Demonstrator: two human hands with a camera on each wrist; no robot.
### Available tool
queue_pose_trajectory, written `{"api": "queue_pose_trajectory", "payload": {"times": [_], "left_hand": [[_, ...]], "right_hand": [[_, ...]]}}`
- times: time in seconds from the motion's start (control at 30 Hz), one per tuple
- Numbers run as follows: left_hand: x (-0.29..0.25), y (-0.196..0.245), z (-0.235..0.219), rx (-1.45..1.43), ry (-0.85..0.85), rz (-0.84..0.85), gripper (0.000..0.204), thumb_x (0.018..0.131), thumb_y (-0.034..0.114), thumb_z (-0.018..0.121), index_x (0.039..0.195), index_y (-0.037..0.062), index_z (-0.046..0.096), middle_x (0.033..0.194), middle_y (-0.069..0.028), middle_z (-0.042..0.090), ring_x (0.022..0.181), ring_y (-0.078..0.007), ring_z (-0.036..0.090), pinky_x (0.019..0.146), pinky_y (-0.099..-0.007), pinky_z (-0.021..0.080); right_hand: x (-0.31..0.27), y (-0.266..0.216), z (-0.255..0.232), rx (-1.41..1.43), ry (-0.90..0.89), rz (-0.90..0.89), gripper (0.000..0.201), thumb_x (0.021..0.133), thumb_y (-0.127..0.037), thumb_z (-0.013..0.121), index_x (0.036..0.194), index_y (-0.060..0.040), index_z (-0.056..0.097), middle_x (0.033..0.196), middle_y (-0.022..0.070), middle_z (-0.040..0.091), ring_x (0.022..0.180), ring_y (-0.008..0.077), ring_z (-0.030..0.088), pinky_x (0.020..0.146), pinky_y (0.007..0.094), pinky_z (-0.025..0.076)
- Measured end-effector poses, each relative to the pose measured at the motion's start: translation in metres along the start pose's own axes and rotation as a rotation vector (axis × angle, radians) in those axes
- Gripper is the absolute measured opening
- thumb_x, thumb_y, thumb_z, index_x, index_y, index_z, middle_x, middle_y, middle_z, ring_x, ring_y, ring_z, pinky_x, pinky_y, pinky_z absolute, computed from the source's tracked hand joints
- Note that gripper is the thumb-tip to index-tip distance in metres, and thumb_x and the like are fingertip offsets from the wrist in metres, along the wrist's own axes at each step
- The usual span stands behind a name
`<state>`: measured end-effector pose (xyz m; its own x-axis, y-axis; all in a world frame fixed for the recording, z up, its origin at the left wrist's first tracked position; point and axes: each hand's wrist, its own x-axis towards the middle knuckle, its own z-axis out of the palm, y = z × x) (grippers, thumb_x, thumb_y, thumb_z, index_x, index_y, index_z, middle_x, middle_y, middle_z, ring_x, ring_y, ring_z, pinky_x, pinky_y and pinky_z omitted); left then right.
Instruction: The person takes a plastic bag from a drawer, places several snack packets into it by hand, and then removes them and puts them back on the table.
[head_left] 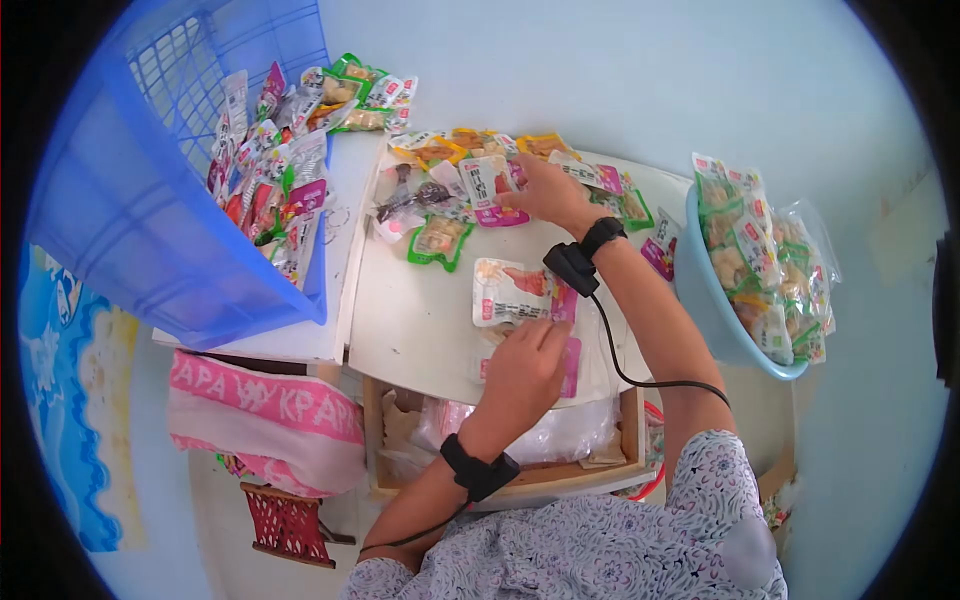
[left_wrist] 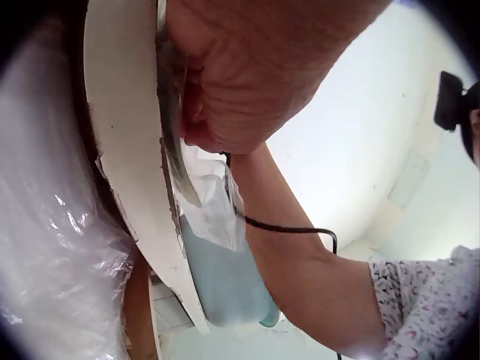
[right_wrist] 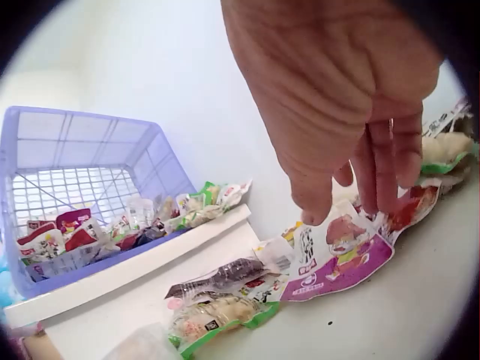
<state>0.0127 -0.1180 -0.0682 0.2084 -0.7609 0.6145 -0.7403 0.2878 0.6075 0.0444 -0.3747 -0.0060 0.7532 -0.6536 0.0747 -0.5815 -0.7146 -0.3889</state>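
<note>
My right hand (head_left: pixel 555 195) is over the pile of sealed snack packets at the back of the table, thumb and fingers apart. In the right wrist view its fingertips hang right at a white and purple packet (right_wrist: pixel 341 251). Near the front edge, my left hand (head_left: pixel 520 375) has curled fingers and grips a clear plastic bag (left_wrist: pixel 214 206). A white and purple packet (head_left: pixel 512 292) with a reddish food picture lies just beyond the left fingertips. Another purple-edged packet (head_left: pixel 571 367) shows beside that hand, partly hidden under it.
A blue plastic basket (head_left: pixel 150 220) full of packets leans at the left. On the right stands a light blue basin (head_left: pixel 715 310) heaped with green-edged packets (head_left: pixel 735 220). Below the table edge an open drawer (head_left: pixel 510 480) holds clear plastic bags. A pink towel (head_left: pixel 270 420) hangs at the left.
</note>
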Motion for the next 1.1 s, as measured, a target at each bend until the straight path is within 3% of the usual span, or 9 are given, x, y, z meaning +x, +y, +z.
{"api": "queue_pose_trajectory", "payload": {"times": [0.2,0.3,0.4,0.5,0.7,0.8,0.9,1.0,1.1], "left_hand": [[-0.002,0.001,-0.001,0.0,-0.052,-0.022,0.035,0.084,-0.001,0.065,0.119,-0.002,0.063,0.106,-0.0192,0.064,0.1,-0.0388,0.064,0.085,-0.047,0.053],[-0.002,0.002,-0.003,-0.005,-0.065,-0.025,0.037,0.083,-0.002,0.065,0.12,-0.0027,0.063,0.107,-0.0193,0.064,0.103,-0.0384,0.063,0.087,-0.0465,0.053],[-0.001,0.003,-0.004,0.013,-0.091,-0.02,0.038,0.083,-0.002,0.064,0.121,-0.0035,0.063,0.108,-0.0193,0.063,0.103,-0.0381,0.063,0.088,-0.0461,0.053],[-0.002,0.002,-0.002,0.026,-0.078,0.005,0.038,0.083,-0.002,0.065,0.121,-0.0041,0.063,0.107,-0.0191,0.063,0.103,-0.0378,0.062,0.088,-0.0458,0.053],[-0.003,0.002,-0.001,0.071,-0.107,-0.001,0.035,0.085,0.001,0.065,0.12,-0.0036,0.063,0.106,-0.019,0.063,0.101,-0.0377,0.062,0.087,-0.0457,0.052],[-0.003,0.003,0.001,0.085,-0.095,0.011,0.033,0.086,0.001,0.065,0.119,-0.0032,0.064,0.106,-0.0187,0.063,0.1,-0.0376,0.062,0.085,-0.0464,0.052],[-0.004,0.003,0.001,0.088,-0.059,0.023,0.031,0.087,0.002,0.065,0.118,-0.0016,0.064,0.104,-0.0177,0.063,0.098,-0.0372,0.062,0.083,-0.0471,0.052],[-0.003,0.001,0.001,0.062,-0.045,0.021,0.029,0.087,0.002,0.066,0.116,0.0006,0.066,0.103,-0.0171,0.064,0.096,-0.0378,0.063,0.082,-0.0467,0.053],[-0.004,-0.002,0.001,-0.034,-0.023,-0.009,0.027,0.089,0.004,0.068,0.116,0.0027,0.067,0.106,-0.0155,0.066,0.092,-0.0337,0.066,0.082,-0.0423,0.054]], "right_hand": [[0.008,-0.025,0.013,-0.243,0.0,-0.111,0.108,0.073,-0.042,0.09,0.159,-0.009,0.035,0.127,0.0214,0.068,0.122,0.0399,0.062,0.103,0.0497,0.048],[0.014,-0.023,0.013,-0.118,-0.025,0.015,0.118,0.067,-0.041,0.093,0.161,-0.0084,0.03,0.129,0.0224,0.067,0.124,0.0412,0.062,0.106,0.0483,0.048],[0.027,-0.001,0.031,0.008,0.013,-0.005,0.124,0.064,-0.041,0.095,0.161,-0.0036,0.028,0.131,0.0241,0.065,0.125,0.0421,0.061,0.108,0.0464,0.047],[0.021,-0.001,0.031,0.084,0.01,0.021,0.121,0.065,-0.035,0.096,0.158,0.0039,0.029,0.13,0.0259,0.064,0.124,0.0373,0.062,0.106,0.0423,0.048],[0.012,0.004,0.025,0.302,0.209,-0.013,0.097,0.07,-0.017,0.092,0.148,0.0121,0.041,0.109,0.0212,0.072,0.097,0.0204,0.07,0.082,0.0353,0.056],[0.003,0.012,0.015,0.352,0.153,-0.014,0.072,0.074,-0.013,0.088,0.137,0.009,0.057,0.094,0.0138,0.075,0.082,0.017,0.07,0.072,0.032,0.056],[-0.021,0.009,0.001,0.263,0.135,-0.05,0.042,0.076,-0.022,0.086,0.11,-0.0006,0.075,0.093,0.0166,0.076,0.081,0.027,0.072,0.072,0.0384,0.055],[-0.047,0.006,-0.014,0.455,0.225,-0.055,0.021,0.083,-0.017,0.081,0.1,-0.0037,0.077,0.09,0.0115,0.076,0.077,0.0187,0.071,0.069,0.0317,0.054],[-0.09,0.003,-0.04,0.633,0.421,-0.249,0.018,0.092,-0.014,0.075,0.105,-0.0018,0.076,0.091,0.0071,0.076,0.074,0.0115,0.068,0.067,0.0288,0.052]]}}
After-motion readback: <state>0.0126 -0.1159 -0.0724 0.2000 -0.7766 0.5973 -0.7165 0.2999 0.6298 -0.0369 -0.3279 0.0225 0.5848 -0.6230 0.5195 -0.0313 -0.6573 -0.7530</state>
